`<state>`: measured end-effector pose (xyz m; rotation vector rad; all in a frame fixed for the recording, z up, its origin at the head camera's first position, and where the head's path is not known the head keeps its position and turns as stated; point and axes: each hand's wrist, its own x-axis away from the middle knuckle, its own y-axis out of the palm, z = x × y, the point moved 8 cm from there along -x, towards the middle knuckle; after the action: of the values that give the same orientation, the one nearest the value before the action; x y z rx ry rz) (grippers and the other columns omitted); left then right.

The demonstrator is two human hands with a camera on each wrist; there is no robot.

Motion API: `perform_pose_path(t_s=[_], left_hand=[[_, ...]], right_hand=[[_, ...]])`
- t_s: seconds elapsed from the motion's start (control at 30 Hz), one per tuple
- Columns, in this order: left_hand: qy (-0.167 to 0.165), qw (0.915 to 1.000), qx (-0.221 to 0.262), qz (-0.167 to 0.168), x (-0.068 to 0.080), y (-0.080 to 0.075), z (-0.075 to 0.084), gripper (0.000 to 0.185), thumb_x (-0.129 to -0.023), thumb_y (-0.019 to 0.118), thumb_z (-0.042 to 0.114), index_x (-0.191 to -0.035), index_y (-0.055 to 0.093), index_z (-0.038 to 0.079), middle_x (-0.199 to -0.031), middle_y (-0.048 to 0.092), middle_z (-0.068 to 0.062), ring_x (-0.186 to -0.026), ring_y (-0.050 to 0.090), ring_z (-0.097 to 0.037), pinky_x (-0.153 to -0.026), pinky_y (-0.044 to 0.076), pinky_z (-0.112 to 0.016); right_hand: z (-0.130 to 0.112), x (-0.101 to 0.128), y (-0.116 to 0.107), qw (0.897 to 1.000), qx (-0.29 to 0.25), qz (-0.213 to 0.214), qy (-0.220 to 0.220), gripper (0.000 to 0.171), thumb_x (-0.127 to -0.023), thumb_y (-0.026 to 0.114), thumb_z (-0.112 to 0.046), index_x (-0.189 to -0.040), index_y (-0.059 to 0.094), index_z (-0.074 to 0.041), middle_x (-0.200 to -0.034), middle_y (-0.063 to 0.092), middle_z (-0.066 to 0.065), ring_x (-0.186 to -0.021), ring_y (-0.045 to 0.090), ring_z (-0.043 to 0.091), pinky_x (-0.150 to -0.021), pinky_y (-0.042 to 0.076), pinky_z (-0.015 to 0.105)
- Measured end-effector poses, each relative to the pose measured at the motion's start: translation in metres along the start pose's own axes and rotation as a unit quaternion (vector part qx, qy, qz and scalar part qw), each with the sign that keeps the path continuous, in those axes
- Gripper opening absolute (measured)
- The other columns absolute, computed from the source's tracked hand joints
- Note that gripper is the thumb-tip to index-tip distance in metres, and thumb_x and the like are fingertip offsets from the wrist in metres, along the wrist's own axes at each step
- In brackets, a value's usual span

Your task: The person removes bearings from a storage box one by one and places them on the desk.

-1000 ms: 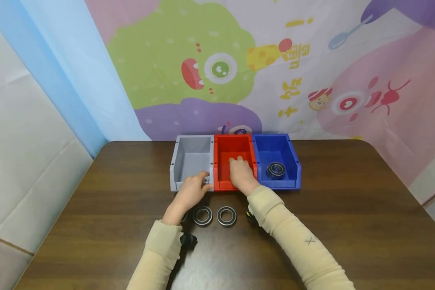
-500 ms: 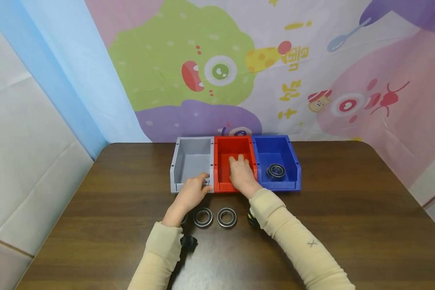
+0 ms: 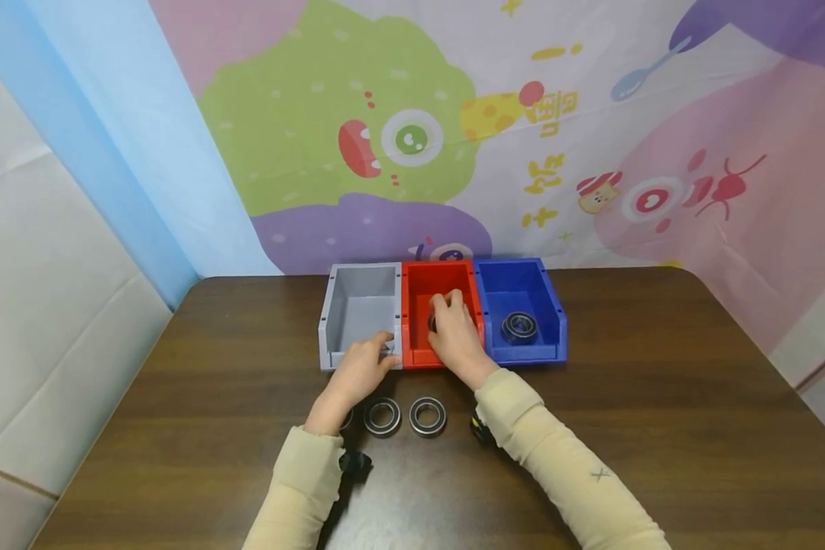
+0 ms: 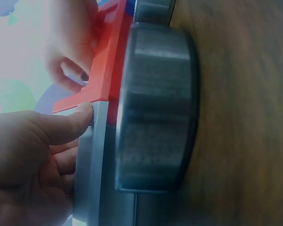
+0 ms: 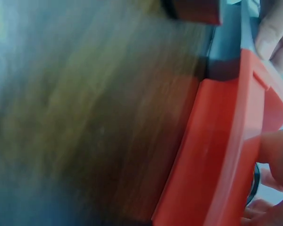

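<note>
My right hand [image 3: 455, 332] reaches into the red bin [image 3: 426, 357] and holds a ring bearing [image 3: 431, 323] between thumb and fingers. In the right wrist view the bearing's dark edge [image 5: 254, 184] shows between the fingers, behind the red bin's front wall. My left hand [image 3: 363, 368] grips the grey bin [image 3: 326, 336] at its front right corner, next to the red bin. The left wrist view has the thumb [image 4: 82, 115] on the grey rim and the other fingers curled inside. The blue bin [image 3: 557, 340] holds another bearing [image 3: 520, 337].
Two bearings [image 3: 381, 433] lie flat on the brown table [image 3: 199, 428] before the bins, and another shows partly under the left wrist. Dark wrist gear [image 3: 355, 463] hangs below the left cuff. A cartoon-printed cloth [image 3: 412, 69] hangs behind the table.
The right hand has tilted slightly inside the red bin, and more of its bearing now shows. The left hand keeps its grip on the grey bin. The head view has shifted a little.
</note>
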<state>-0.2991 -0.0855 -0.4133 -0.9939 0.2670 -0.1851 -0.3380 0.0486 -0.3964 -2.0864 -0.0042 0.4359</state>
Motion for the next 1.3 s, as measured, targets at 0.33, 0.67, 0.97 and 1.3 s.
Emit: perform_pose_path(t_s=[0.33, 0.67, 0.97, 1.3], left_hand=[[-0.004, 1.0, -0.001, -0.002, 0.001, 0.0, -0.001, 0.038, -0.085, 0.064, 0.022, -0.116, 0.056, 0.001, -0.1, 0.066, -0.016, -0.091, 0.063, -0.029, -0.08, 0.05, -0.041], [0.003, 1.0, -0.005, 0.002, 0.002, -0.002, 0.002, 0.037, -0.084, 0.065, 0.021, -0.114, 0.056, 0.001, -0.099, 0.067, -0.017, -0.09, 0.063, -0.03, -0.08, 0.05, -0.042], [0.006, 0.9999, -0.007, 0.011, 0.002, -0.003, 0.002, 0.037, -0.083, 0.065, 0.022, -0.113, 0.057, 0.001, -0.096, 0.067, -0.017, -0.087, 0.063, -0.03, -0.079, 0.05, -0.042], [0.004, 0.9999, -0.007, 0.012, 0.003, -0.003, 0.001, 0.038, -0.084, 0.064, 0.023, -0.115, 0.057, 0.002, -0.097, 0.067, -0.017, -0.089, 0.063, -0.03, -0.078, 0.049, -0.043]], right_hand=[[-0.007, 0.011, -0.019, 0.998, -0.05, 0.028, -0.005, 0.044, -0.074, 0.071, -0.006, -0.112, 0.051, -0.006, -0.112, 0.044, 0.014, -0.1, 0.052, 0.028, -0.087, 0.048, 0.04], [-0.015, 0.025, -0.03, 0.997, -0.042, 0.032, -0.052, 0.038, -0.07, 0.076, -0.012, -0.101, 0.055, -0.007, -0.102, 0.046, 0.01, -0.092, 0.049, 0.024, -0.078, 0.049, 0.035], [-0.017, 0.038, -0.037, 0.999, -0.029, 0.009, -0.045, 0.038, -0.069, 0.077, -0.015, -0.099, 0.056, -0.008, -0.098, 0.045, 0.008, -0.085, 0.047, 0.021, -0.073, 0.047, 0.032], [-0.011, 0.055, -0.037, 0.998, -0.001, -0.026, -0.049, 0.039, -0.065, 0.079, -0.018, -0.097, 0.058, -0.008, -0.093, 0.047, 0.006, -0.083, 0.047, 0.02, -0.071, 0.048, 0.031]])
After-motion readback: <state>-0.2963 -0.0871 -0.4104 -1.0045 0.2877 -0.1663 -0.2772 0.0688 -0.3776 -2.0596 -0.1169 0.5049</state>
